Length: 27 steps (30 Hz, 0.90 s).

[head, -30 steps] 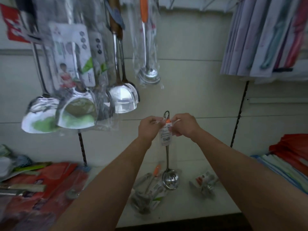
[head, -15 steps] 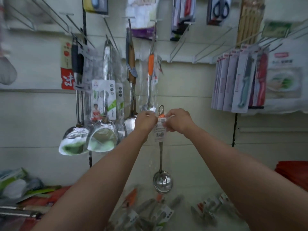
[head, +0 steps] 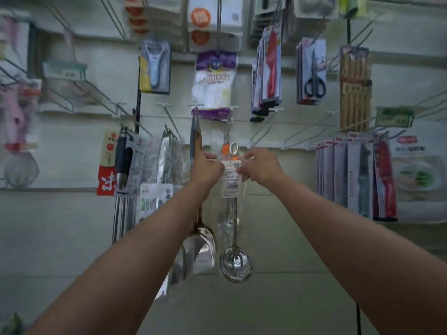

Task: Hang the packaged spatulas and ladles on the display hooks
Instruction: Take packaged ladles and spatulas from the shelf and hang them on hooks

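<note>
I hold a packaged steel ladle (head: 235,263) upright in front of the display wall. My left hand (head: 205,169) and my right hand (head: 260,166) each pinch a side of its white label at the top. Its metal hanging loop (head: 234,149) sticks up between my hands, just below a wire display hook (head: 227,128) that carries an orange-handled packaged utensil. The bowl hangs down at mid-frame. Behind my left arm hang a steel spatula (head: 199,247) and several other packaged spatulas (head: 159,165) on hooks.
Bare wire hooks (head: 302,131) jut out to the right of the ladle. Packaged knives (head: 358,177) hang at right. Scissors (head: 314,81), chopsticks (head: 354,90) and a peeler (head: 154,66) hang higher up. A black upright rail (head: 138,102) runs down the wall.
Both hands have lifted the ladle from near the shelf up to hook height. The view has tilted upward, so the shelf with loose packages has dropped out of sight.
</note>
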Each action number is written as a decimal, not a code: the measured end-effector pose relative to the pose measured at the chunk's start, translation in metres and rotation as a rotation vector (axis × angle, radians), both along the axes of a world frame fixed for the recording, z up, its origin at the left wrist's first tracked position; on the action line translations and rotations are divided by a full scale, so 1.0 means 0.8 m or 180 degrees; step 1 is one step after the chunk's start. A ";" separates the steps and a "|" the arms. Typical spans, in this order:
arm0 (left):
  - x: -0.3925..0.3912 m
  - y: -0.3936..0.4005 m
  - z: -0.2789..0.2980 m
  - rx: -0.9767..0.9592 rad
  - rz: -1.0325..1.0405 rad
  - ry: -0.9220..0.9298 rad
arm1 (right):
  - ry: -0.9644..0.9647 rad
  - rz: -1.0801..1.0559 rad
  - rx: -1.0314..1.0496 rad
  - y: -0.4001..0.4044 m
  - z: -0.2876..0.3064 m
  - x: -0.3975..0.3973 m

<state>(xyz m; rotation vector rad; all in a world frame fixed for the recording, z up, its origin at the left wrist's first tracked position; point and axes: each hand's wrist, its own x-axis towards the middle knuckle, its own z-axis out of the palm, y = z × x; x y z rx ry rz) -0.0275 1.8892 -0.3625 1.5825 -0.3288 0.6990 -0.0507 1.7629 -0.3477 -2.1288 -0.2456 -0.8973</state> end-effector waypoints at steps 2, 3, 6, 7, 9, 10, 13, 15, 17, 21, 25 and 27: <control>0.001 0.001 0.020 0.0003 -0.0024 -0.0146 | -0.0128 -0.0042 -0.0041 0.003 0.021 0.005; 0.004 0.002 0.029 0.0007 -0.0051 -0.0212 | -0.0183 -0.0043 -0.0033 0.004 0.030 0.009; 0.015 0.007 0.045 -0.0057 -0.0146 -0.0343 | -0.0243 -0.0067 -0.0023 0.010 0.047 0.019; 0.020 0.009 0.047 -0.0073 -0.0180 -0.0363 | -0.0236 -0.0114 -0.0062 0.011 0.049 0.023; 0.030 0.012 0.052 -0.0033 -0.0186 -0.0362 | -0.0236 -0.0150 -0.0093 0.013 0.053 0.030; 0.034 0.014 0.053 -0.0004 -0.0179 -0.0343 | -0.0249 -0.0129 -0.0074 0.014 0.054 0.033; 0.046 0.016 0.060 0.0018 -0.0153 -0.0324 | -0.0325 -0.0169 -0.0070 0.014 0.058 0.048; 0.049 0.015 0.065 0.0044 -0.0094 -0.0407 | -0.0385 -0.0203 -0.0058 0.015 0.064 0.056; 0.051 0.013 0.071 0.0082 -0.0044 -0.0499 | -0.0418 -0.0228 -0.0020 0.015 0.071 0.065; 0.052 0.007 0.074 0.0051 -0.0093 -0.0495 | -0.0349 -0.0248 -0.0016 0.011 0.076 0.074; 0.066 0.008 0.066 0.0053 -0.0074 -0.0278 | -0.0265 -0.0113 0.0076 0.014 0.066 0.083; 0.069 0.008 0.060 0.0109 -0.0119 -0.0171 | -0.0194 -0.0178 0.0045 0.017 0.061 0.089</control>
